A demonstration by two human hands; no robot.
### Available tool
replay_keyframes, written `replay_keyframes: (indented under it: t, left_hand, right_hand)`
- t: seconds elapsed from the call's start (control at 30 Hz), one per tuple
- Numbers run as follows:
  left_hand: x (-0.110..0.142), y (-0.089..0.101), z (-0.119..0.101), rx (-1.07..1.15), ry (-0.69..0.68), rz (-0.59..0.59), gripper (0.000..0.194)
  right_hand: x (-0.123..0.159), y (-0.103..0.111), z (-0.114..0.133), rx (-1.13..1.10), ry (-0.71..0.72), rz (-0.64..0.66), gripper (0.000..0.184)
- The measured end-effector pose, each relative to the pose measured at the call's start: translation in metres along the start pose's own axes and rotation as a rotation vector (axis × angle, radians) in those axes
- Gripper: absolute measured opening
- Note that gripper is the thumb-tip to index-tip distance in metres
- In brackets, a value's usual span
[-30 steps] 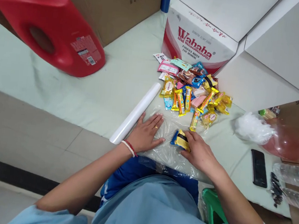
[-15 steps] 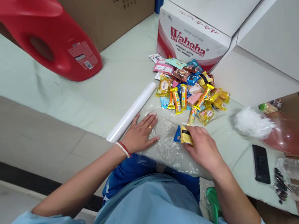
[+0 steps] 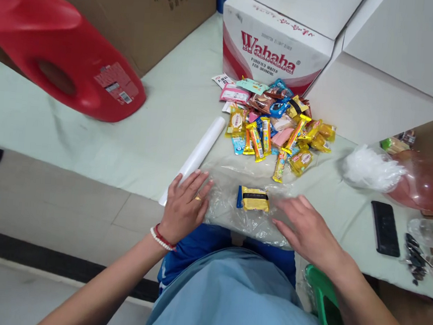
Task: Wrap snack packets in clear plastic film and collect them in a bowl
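A yellow snack packet with a dark band [image 3: 255, 200] lies on clear plastic film [image 3: 222, 211] at the table's near edge, a blue packet [image 3: 240, 197] showing at its left end. My left hand [image 3: 186, 200] rests fingers apart on the film's left side, its fingertips by a white roll [image 3: 205, 144]. To the right of the yellow packet, my right hand [image 3: 302, 220] is apart from it, fingers spread and slightly blurred, with nothing held. Beyond the film, a pile of wrapped snacks [image 3: 274, 127] in several colours lies against a Wahaha water box.
The Wahaha box [image 3: 267, 55] and white boxes [image 3: 382, 91] stand at the back. At left are a large red jug [image 3: 84, 65] and a brown carton [image 3: 119, 17]. On the right lie a bundle of white plastic [image 3: 371, 168], a black phone [image 3: 385, 228] and clear bottles [image 3: 430, 234].
My right hand has let go of the yellow packet, now lying on the film, and moved right. My left hand has slid left towards the white roll.
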State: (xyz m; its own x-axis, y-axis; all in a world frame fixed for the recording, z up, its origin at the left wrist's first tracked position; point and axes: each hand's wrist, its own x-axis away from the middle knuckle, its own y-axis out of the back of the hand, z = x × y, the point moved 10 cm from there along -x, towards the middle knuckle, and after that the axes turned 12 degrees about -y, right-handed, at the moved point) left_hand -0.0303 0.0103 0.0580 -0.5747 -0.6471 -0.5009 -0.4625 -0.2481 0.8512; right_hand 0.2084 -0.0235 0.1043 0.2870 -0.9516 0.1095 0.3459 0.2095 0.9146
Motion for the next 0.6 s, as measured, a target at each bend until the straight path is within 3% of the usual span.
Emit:
replay_keyframes:
  t: [0.1,0.2,0.3,0.37,0.47,0.6]
  left_hand:
    - [0.009,0.014,0.003,-0.03,0.015,-0.089,0.058]
    - [0.019,0.028,-0.015,0.027,-0.154,-0.2,0.052]
    - [0.034,0.013,-0.05,0.16,-0.444,-0.051,0.042]
    - [0.045,-0.008,-0.062,0.205,-0.519,0.098,0.042]
    - [0.049,-0.024,-0.057,0.251,-0.451,0.162,0.037]
    - [0.031,-0.02,-0.033,0.504,-0.216,0.148,0.019]
  right_hand:
    - [0.045,-0.014,-0.017,-0.023,0.044,0.059,0.027]
    - [0.081,-0.046,-0.039,0.058,0.028,0.062,0.048]
    - [0.101,-0.072,-0.056,0.143,0.028,-0.01,0.059]
    - [0.104,-0.077,-0.061,0.147,0.039,-0.092,0.055]
    - [0.097,-0.068,-0.063,0.05,0.068,-0.179,0.035]
    - [0.076,-0.046,-0.062,-0.217,0.108,-0.085,0.019]
